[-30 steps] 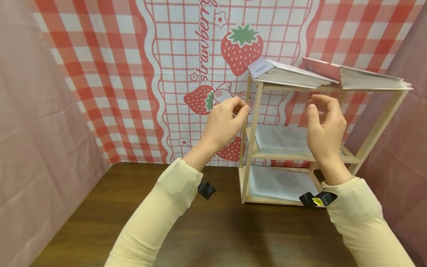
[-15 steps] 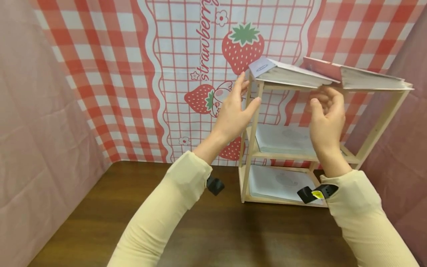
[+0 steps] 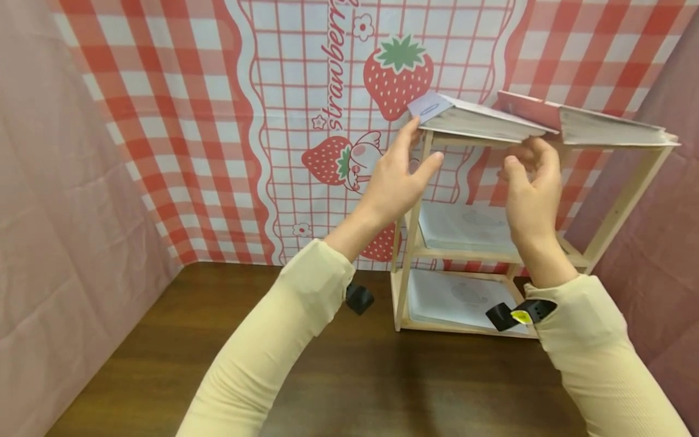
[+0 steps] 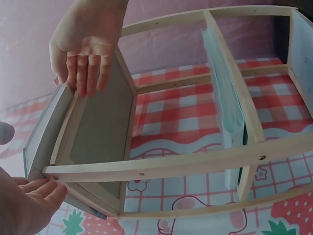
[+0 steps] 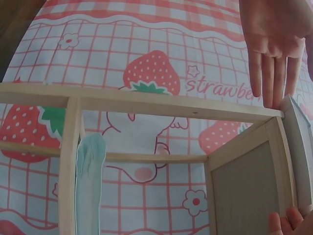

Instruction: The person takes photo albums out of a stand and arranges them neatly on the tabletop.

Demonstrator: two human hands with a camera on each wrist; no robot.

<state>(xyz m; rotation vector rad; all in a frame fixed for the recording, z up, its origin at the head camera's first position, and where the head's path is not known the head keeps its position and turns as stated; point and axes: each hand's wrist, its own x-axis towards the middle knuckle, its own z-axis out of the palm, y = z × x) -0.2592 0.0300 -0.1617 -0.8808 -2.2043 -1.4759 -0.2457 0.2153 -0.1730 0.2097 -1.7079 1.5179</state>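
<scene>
On top of a wooden shelf rack (image 3: 411,261), a thick book (image 3: 486,119) with a lavender spine and pale pages lies flat. My left hand (image 3: 395,179) is at the spine end, fingertips against the book's lower edge, thumb apart. Near the book's other end is my right hand (image 3: 535,197), its fingertips just under the front corner. In the left wrist view, the right hand (image 4: 90,41) has its fingers extended to the book's (image 4: 49,127) edge, and the left hand (image 4: 32,203) reaches the opposite corner. The right wrist view shows the left hand's straight fingers (image 5: 279,78) touching the book (image 5: 301,147).
A second book (image 3: 606,126) with a red spine lies right of the first one. White folders lie on the middle shelf (image 3: 464,227) and bottom shelf (image 3: 459,297). The rack stands on a brown wooden table (image 3: 246,340), before a red checked strawberry cloth (image 3: 180,91).
My left hand has opened from loosely curled fingers and moved up and right to the book's spine end. The right hand has risen slightly to the book's front corner. The books stay put.
</scene>
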